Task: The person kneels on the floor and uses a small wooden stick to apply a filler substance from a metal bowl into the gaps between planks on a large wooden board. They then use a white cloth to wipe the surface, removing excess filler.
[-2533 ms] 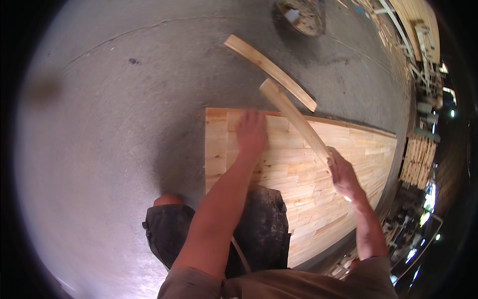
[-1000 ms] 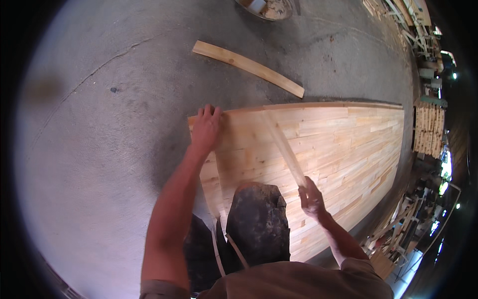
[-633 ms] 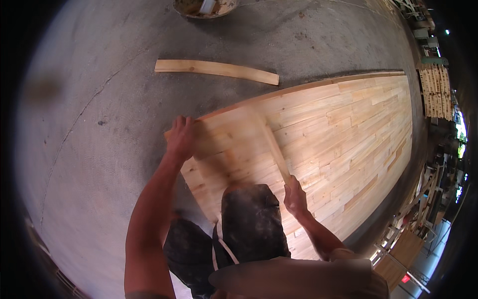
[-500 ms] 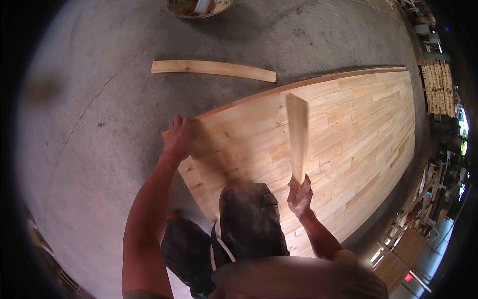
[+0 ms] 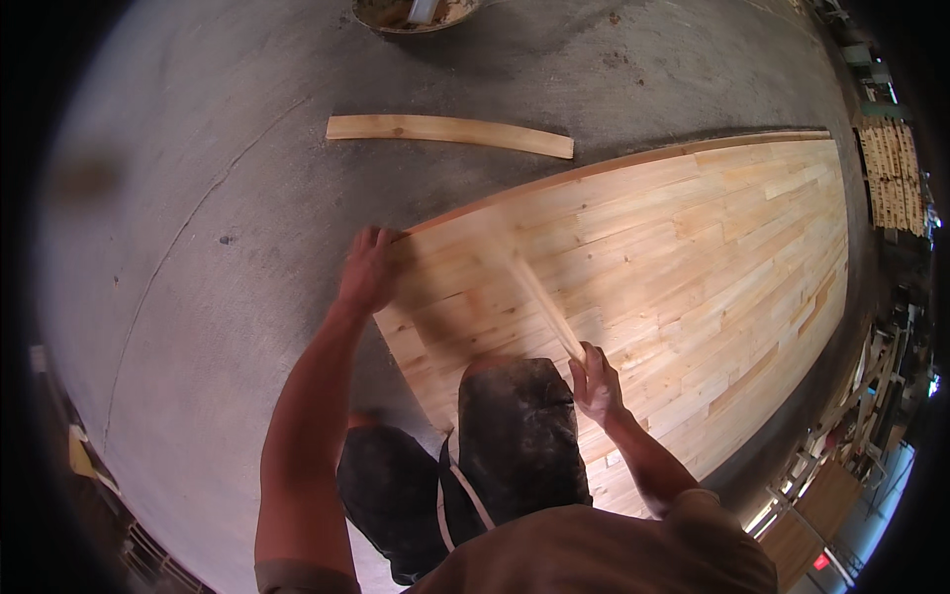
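A large panel of pale wooden strips (image 5: 683, 267) lies on the floor under my knees. My left hand (image 5: 369, 269) is closed over its far left corner, fingers curled at the edge; the fingertips' far side is hidden. In my right hand (image 5: 598, 384) is the near end of a thin wooden slat (image 5: 546, 303). That slat slants up and leftward over the panel, its narrow edge toward me. Motion blurs its far end, so I cannot tell whether it touches the panel.
Beyond the panel a loose wooden board (image 5: 450, 132) lies on the concrete floor (image 5: 228, 178). A round basin (image 5: 414, 18) with something pale in it stands at the top edge. Stacked wood (image 5: 891, 173) and timber racks line the right side.
My right hand has swung the slat's far end leftward and turned it from its flat face onto its edge. My left hand stays at the corner. The whole view has shifted slightly.
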Available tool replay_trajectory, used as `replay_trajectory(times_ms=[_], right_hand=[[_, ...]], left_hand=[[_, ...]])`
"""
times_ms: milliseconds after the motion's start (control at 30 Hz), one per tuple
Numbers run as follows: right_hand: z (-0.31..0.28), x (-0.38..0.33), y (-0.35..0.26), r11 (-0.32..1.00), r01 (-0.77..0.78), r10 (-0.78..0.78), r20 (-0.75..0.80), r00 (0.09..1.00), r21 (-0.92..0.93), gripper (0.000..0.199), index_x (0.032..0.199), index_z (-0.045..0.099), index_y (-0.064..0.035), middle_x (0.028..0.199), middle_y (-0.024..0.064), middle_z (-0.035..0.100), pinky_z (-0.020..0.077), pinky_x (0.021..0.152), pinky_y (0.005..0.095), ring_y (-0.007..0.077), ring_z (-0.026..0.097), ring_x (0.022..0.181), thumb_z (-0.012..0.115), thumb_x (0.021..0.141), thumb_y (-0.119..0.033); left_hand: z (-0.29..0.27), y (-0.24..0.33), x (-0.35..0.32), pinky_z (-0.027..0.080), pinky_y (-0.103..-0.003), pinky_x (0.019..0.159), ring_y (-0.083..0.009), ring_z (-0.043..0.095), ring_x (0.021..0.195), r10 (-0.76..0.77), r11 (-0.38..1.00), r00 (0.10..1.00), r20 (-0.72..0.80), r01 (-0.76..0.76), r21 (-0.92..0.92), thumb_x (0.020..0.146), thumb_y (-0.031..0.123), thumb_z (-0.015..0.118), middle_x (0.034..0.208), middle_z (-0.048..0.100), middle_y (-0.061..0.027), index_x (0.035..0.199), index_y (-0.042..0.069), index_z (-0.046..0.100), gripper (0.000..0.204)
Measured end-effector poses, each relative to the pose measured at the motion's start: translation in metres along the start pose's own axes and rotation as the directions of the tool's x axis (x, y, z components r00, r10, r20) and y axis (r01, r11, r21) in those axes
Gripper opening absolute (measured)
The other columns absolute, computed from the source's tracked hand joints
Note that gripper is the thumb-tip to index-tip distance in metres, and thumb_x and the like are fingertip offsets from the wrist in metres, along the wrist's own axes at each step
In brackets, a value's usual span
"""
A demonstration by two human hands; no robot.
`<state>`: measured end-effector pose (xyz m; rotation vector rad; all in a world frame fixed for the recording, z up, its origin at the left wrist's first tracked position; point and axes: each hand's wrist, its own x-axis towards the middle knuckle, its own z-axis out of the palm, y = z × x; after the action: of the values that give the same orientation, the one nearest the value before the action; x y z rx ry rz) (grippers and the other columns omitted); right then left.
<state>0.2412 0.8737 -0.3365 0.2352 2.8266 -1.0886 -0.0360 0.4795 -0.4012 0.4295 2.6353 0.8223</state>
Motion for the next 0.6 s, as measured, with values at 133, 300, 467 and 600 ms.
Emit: replay_trajectory(times_ms=[133,300,467,600], right_hand=[[0.002,0.009,0.003,1.0,-0.02,0.02,-0.066,0.998,-0.007,0.041,0.147,0.056,-0.0012,0.12,0.0286,0.072,0.0618,0.079,0.0549,0.0527,0.074,0.099,0.07,0.11,-0.012],[-0.011,0.008,0.026,0.962,-0.26,0.225,-0.288,0.931,-0.089,0.045,0.152,0.052,0.0044,0.103,0.0303,0.071,0.0604,0.08,0.0509,0.0463,0.074,0.091,0.065,0.113,-0.014],[-0.021,-0.005,0.031,0.968,-0.193,0.181,-0.089,0.979,-0.158,0.045,0.153,0.051,0.0035,0.123,0.0367,0.069,0.0602,0.089,0.0581,0.0598,0.069,0.107,0.063,0.114,-0.016],[-0.016,-0.006,0.024,0.968,-0.241,0.222,-0.196,0.955,-0.076,0.043,0.152,0.051,0.0006,0.125,0.0342,0.068,0.0593,0.092,0.0592,0.0592,0.068,0.11,0.064,0.114,-0.016]], left_hand=[[0.008,0.0,0.003,0.05,-0.058,0.112,-0.0501,0.055,0.13,0.024,0.999,0.998,-0.065,-0.022,0.024,0.095,0.01,0.077,0.138,0.058,-0.0243,0.144,0.007,0.06,0.052],[0.014,-0.001,-0.002,0.048,-0.057,0.112,-0.0499,0.055,0.13,0.08,0.997,0.99,-0.112,-0.078,0.024,0.096,0.01,0.074,0.137,0.059,-0.0244,0.142,0.005,0.061,0.048],[0.012,-0.001,-0.003,0.049,-0.06,0.11,-0.0504,0.055,0.131,0.074,0.997,0.992,-0.099,-0.071,0.028,0.093,0.01,0.077,0.14,0.058,-0.0237,0.143,0.007,0.06,0.052],[0.012,0.0,-0.001,0.049,-0.061,0.109,-0.0502,0.055,0.131,0.072,0.997,0.993,-0.092,-0.07,0.029,0.093,0.01,0.076,0.14,0.058,-0.0237,0.141,0.007,0.06,0.051]])
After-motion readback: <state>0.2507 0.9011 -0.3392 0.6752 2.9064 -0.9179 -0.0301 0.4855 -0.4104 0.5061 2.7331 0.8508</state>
